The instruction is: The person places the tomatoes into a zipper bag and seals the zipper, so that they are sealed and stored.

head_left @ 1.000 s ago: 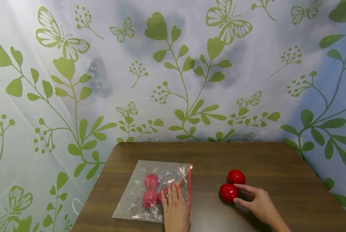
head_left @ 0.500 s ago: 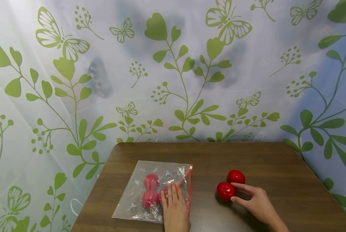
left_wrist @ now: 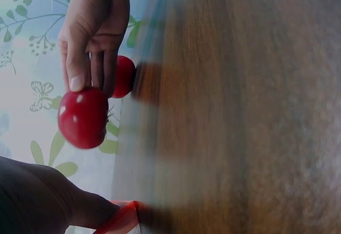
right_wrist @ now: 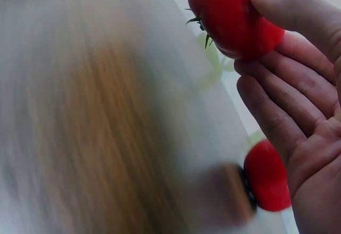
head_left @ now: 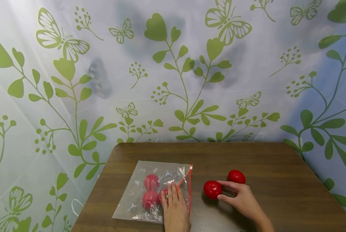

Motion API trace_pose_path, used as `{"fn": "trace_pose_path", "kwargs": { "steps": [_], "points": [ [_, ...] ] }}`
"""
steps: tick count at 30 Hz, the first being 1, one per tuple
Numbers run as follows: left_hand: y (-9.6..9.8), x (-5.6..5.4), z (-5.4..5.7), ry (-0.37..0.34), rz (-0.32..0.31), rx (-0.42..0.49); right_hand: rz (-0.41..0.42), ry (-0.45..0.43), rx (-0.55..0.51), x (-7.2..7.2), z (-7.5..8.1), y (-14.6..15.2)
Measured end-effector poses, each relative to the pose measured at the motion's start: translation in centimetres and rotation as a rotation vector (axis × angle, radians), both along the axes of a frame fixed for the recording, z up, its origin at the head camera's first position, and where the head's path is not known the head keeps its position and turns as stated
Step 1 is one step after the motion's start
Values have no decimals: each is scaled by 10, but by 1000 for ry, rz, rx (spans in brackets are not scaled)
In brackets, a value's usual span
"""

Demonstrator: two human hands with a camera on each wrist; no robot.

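Note:
A red tomato point(head_left: 212, 189) hangs just above the table, pinched between the thumb and fingers of my right hand point(head_left: 242, 201). Its green stem end shows in the right wrist view. Behind that hand lies another tomato point(head_left: 236, 176) on the table. My left hand point(head_left: 175, 211) is over a clear slider bag point(head_left: 132, 193), its fingers stretched across the film. Its thumb reaches the red zip edge point(left_wrist: 122, 219) in the left wrist view, holding the upper layer back. Inside the bag are tomatoes point(head_left: 151, 182), one partly covered by the left fingers.
The brown wooden table point(head_left: 262, 154) ends at a curtain point(head_left: 173, 80) printed with green leaves and butterflies. The bag's white slider point(head_left: 191, 167) sits at its far right corner. A white loop point(head_left: 76, 207) hangs past the table's left edge.
My right hand has carried its tomato to the left, away from the other tomato, which stays in place. The left hand and the bag have not visibly moved.

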State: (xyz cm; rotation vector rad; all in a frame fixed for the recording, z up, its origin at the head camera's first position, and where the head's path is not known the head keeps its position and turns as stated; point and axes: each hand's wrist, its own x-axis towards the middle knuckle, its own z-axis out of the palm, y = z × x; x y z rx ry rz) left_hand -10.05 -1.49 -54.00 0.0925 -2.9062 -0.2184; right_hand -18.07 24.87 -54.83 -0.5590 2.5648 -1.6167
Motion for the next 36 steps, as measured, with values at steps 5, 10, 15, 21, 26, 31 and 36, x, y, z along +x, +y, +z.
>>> {"fn": "trace_pose_path", "kwargs": {
  "steps": [5,10,15,21,26,31,36],
  "points": [
    [0,0,0,0,-1,16,45,-19,-41,-2,1,-14],
    [0,1,1,-5,-10,20,68,-24,-54,-5,1,-25],
    [-1,2,1,-7,-9,5,88,-19,-74,-9,1,-36],
    [-1,0,2,-34,-10,0,99,-10,-72,-15,0,-48],
    [-1,0,3,-53,-5,4,80,-36,-47,-20,0,-58],
    [-1,-2,4,-83,1,22,93,-45,-71,-25,-3,-68],
    [-1,-3,6,-137,7,35,115,-45,-97,-28,-5,-77]
  ]
}}
